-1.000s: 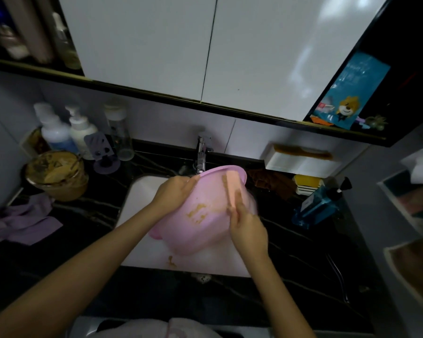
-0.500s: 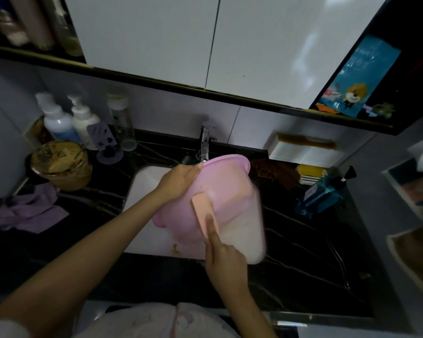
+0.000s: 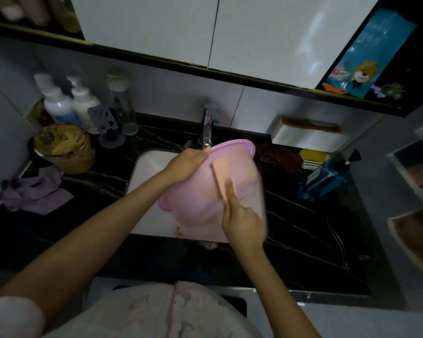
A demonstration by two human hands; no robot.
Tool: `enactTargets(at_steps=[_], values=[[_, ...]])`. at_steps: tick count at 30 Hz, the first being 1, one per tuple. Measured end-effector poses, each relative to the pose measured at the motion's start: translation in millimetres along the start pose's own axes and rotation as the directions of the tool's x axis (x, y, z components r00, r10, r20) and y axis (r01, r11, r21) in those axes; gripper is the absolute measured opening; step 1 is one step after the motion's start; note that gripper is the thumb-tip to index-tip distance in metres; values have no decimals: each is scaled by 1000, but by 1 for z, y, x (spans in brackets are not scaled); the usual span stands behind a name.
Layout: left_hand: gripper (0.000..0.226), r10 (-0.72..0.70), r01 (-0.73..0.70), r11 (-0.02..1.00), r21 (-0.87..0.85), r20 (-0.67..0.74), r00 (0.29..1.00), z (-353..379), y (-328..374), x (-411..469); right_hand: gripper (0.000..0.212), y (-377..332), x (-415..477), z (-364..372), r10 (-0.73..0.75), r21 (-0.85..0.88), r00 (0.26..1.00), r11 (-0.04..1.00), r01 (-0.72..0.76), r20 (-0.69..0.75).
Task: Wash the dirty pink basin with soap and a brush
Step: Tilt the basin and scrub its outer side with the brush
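Tilted pink basin fills most of the sink; open sink floor only on its left and front. Faucet hangs just over the far rim, beside my left hand. My right hand with the brush blocks the near right. Left counter crowded: bottles, jar, purple cloth. Right: blue bottle lying down, bare strip between it and the sink.

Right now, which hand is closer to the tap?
Left. The left hand grips the rim of the pink basin right under the tap, fingertips nearly at its spout. The right hand holds the brush against the basin lower down, nearer the front of the sink.
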State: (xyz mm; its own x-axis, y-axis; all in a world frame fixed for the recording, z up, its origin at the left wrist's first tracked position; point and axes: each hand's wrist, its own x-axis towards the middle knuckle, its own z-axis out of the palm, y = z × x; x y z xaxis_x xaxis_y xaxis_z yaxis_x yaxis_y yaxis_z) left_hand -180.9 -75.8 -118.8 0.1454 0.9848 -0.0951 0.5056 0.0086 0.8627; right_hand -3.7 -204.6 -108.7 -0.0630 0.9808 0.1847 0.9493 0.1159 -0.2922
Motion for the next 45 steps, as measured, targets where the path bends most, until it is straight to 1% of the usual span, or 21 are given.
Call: enactTargets(at_steps=[3,5,8,11,13,16,18,20,23,24,26,29,32,34,36,37,38,40,42,43,45], values=[[53,3,-3,1000,13,10,1000,3,2,-1,55,-11,8,4,84,58,996,995,-82,-36],[49,-3,3,1000,-9,5,1000,-3,0,-1,59,-15,-16,14,-17,83,997,996,11,70],[50,-1,10,993,-116,79,997,-5,-5,0,61,8,-30,14,-125,-40,988,991,129,93],[51,9,4,993,-116,115,993,1,-1,0,54,17,10,-5,59,-31,998,998,-59,17],[58,0,11,997,-83,130,992,3,2,1,54,8,22,-4,116,28,993,993,-116,14],[63,-25,32,998,-59,121,992,-8,5,3,60,-9,-3,12,-54,9,995,999,54,83],[58,-34,39,998,-45,118,992,-15,7,0,74,-5,-26,19,-191,-91,971,974,205,143],[59,-27,24,998,53,63,998,-15,10,-7,84,6,-28,18,-207,-133,967,965,227,149],[44,75,-32,967,252,-163,984,-3,-12,-35,70,10,-11,7,-173,-147,982,972,182,72],[41,103,-44,963,265,-215,971,0,-23,-46,63,9,-5,4,-160,-123,985,978,166,63],[34,65,-16,983,185,-264,962,6,-45,-66,56,11,9,-5,-104,-82,988,990,113,114],[27,-46,68,995,72,-270,962,10,-58,-78,54,20,33,-21,32,-80,995,996,-24,92],[28,-17,43,996,80,-306,952,13,-46,-74,52,15,48,-18,165,21,985,986,-166,55],[29,21,16,995,99,-354,935,13,-37,-67,52,0,34,-9,57,91,993,994,-66,99],[29,26,2,997,77,-365,931,10,-34,-61,56,-4,7,6,-183,50,969,983,177,165],[31,30,-8,998,63,-355,935,9,-32,-59,56,2,0,6,-248,2,955,968,252,162],[32,32,-12,998,61,-340,940,8,-31,-57,55,12,2,2,-253,-20,960,966,257,117],[32,28,-5,998,70,-330,944,6,-28,-54,53,31,22,-5,-67,-16,996,998,68,63],[31,29,-1,996,84,-336,942,7,-25,-52,52,32,41,-7,161,114,986,980,-165,43],[30,25,7,996,92,-340,940,7,-25,-52,51,21,40,-5,191,164,981,967,-194,31],[30,9,27,995,100,-341,940,2,-28,-50,53,0,19,9,57,133,998,990,-56,-1]])
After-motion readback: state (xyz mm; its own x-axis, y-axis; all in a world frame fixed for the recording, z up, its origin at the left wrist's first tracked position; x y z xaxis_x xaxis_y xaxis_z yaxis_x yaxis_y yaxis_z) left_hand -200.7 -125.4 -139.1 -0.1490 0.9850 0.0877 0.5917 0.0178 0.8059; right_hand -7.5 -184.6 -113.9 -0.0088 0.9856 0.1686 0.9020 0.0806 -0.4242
